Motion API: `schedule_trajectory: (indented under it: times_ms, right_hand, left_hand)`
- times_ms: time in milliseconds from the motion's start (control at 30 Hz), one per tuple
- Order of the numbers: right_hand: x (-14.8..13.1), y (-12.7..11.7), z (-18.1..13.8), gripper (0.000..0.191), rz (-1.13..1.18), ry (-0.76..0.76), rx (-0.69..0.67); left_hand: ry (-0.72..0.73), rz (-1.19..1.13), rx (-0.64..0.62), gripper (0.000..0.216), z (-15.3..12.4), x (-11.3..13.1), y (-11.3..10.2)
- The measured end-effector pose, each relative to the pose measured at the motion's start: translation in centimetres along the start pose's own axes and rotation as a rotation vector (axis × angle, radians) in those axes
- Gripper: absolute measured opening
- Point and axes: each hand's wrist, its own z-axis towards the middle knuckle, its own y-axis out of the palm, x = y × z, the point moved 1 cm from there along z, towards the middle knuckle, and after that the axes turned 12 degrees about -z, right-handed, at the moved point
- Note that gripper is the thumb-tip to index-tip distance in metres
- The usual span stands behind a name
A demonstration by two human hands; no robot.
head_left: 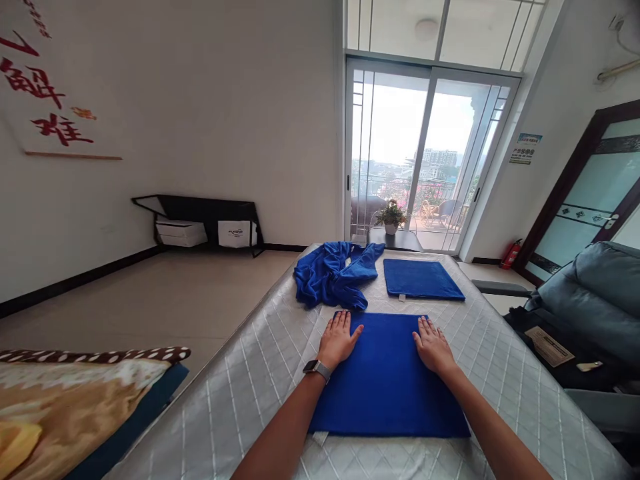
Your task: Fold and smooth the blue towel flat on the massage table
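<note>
A blue towel [390,380] lies flat in a neat rectangle in front of me, a white tag showing at its near left corner. My left hand [338,340], with a watch on the wrist, rests flat on the towel's far left corner. On the far right corner my right hand [433,344] lies palm down, fingers stretched out. Both hands hold nothing. Just beyond, a crumpled heap of blue cloth [330,277] sits to the left. A second flat blue towel [423,279], also tagged, lies to the right of the heap.
Everything blue lies on a silvery quilted mattress [240,393]. At the lower left is a patterned blanket [95,407]. A dark sofa [600,293] stands along the right. Past the far edge, a potted plant [391,217] stands on a small table before sliding glass doors.
</note>
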Motion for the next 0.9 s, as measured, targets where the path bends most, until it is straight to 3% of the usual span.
schedule_trajectory:
  times_ms: [233,633,800,900]
  right_hand:
    - [1.0,1.3,-2.1,0.071,0.056,-0.038,-0.045]
    - [1.0,0.6,-2.5,0.072,0.129,-0.038,-0.052]
    - [1.1,0.4,-2.7,0.071,0.185,-0.048,-0.042]
    - [1.2,0.5,-2.7,0.071,0.204,-0.043,-0.043]
  left_hand:
    - [0.031,0.011,0.022,0.080,0.2,-0.9,0.9]
    - [0.017,0.080,0.022,0.075,0.1,-0.8,0.8]
    - [0.023,0.117,-0.025,0.070,0.1,-0.7,0.1]
    - [0.004,0.132,0.010,0.069,-0.1,0.5,-0.8]
